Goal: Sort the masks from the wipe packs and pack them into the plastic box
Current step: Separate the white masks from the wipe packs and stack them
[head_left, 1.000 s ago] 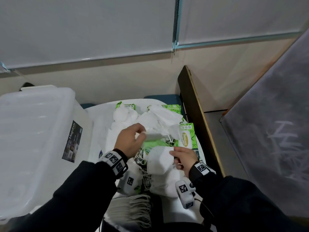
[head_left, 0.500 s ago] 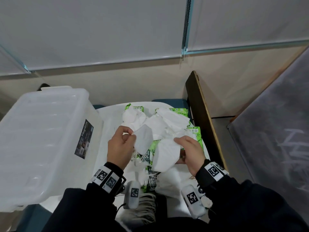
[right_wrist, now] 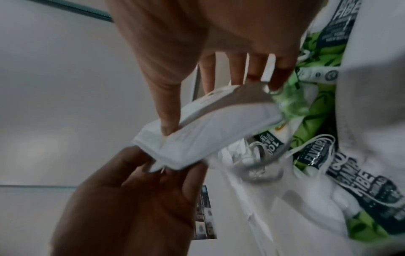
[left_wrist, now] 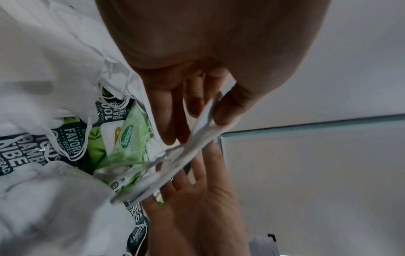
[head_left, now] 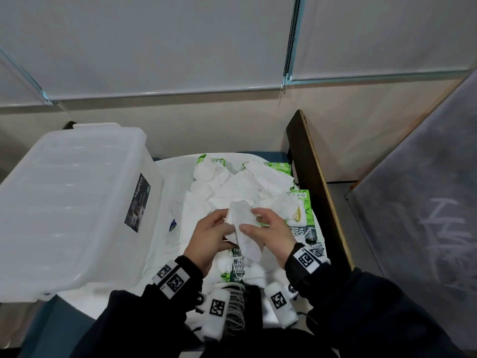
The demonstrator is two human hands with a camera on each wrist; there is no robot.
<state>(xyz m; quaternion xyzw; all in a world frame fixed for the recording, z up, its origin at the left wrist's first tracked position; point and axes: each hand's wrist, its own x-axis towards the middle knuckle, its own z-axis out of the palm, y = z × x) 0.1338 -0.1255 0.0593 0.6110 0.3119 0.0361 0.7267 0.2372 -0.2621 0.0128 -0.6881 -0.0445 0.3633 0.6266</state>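
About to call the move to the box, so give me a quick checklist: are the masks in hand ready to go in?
1. Masks held by both hands: ok, left hand and right hand pinch them.
2. Masks stacked flat together: ok in the right wrist view.
3. Ear loops clear of the pile: cannot tell.
4. No wipe packs in the grip: ok.
5. Plastic box open: cannot tell.

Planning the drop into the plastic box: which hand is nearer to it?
Left. The left hand is on the side of the plastic box, which stands to the person's left; the right hand is beyond it, across the held masks.
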